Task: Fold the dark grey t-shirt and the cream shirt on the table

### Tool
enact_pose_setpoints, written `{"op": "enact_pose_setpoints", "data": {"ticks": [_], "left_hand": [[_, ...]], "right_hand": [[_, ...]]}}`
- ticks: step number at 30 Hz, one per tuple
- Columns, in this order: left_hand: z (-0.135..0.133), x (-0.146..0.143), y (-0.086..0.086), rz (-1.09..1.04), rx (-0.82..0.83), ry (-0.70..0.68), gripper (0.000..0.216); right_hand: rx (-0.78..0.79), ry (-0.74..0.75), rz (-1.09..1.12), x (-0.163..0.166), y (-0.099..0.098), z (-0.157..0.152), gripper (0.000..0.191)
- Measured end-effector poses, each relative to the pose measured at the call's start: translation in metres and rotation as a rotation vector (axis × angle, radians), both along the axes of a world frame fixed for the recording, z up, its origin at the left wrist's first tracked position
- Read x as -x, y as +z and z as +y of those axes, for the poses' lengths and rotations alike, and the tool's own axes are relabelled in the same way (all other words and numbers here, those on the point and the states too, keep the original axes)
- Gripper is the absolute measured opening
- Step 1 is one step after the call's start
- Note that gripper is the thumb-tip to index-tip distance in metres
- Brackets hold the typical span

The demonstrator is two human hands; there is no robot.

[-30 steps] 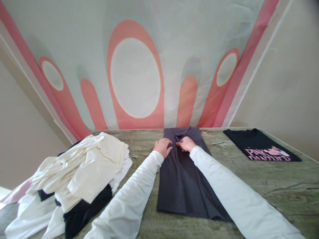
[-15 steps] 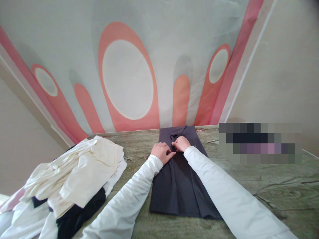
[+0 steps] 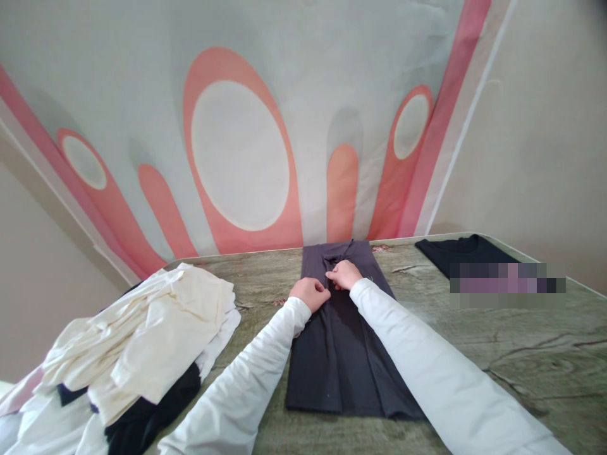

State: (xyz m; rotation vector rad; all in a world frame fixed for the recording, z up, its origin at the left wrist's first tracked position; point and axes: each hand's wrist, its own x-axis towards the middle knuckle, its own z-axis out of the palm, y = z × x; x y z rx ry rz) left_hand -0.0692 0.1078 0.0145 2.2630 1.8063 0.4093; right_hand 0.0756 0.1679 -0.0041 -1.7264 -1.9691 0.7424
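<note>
Lying under the left hand (image 3: pixel 309 294) and right hand (image 3: pixel 345 275), the flat, dark-grey cloth garment (image 3: pixel 351 382) extended beyond both; each hand curled almost closed, any hold on fabric unclear.

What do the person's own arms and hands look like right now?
Both arms wear long, plain white sleeves, creased along their length: the left sleeve and right sleeve each end near the wrist. The left hand and right hand are ungloved. No markings or cables show.
</note>
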Motion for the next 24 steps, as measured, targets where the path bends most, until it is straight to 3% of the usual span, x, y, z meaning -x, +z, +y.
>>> {"op": "enact_pose_setpoints", "data": {"ticks": [3,9,13,15,18,24], "left_hand": [[0.002,0.002,0.001,-0.007,0.003,-0.078,0.024],[0.011,0.019,-0.005,0.119,-0.181,-0.135,0.025],[0.023,0.034,-0.017,0.201,-0.153,-0.195,0.036],[0.027,0.039,-0.022,0.229,-0.124,-0.203,0.04],[0.029,0.042,-0.025,0.258,-0.098,-0.2,0.045],[0.031,0.049,-0.023,0.257,-0.092,-0.103,0.044]], "right_hand": [[-0.003,0.004,-0.002,0.001,0.0,-0.001,0.034],[-0.01,-0.02,-0.02,0.0,0.0,0.001,0.032],[-0.268,-0.057,-0.124,-0.001,0.0,0.003,0.024],[-0.393,0.028,-0.22,-0.002,-0.001,0.003,0.03],[-0.437,0.165,-0.343,-0.003,-0.002,0.0,0.038],[-0.451,0.144,-0.456,-0.005,0.002,-0.005,0.037]]}}
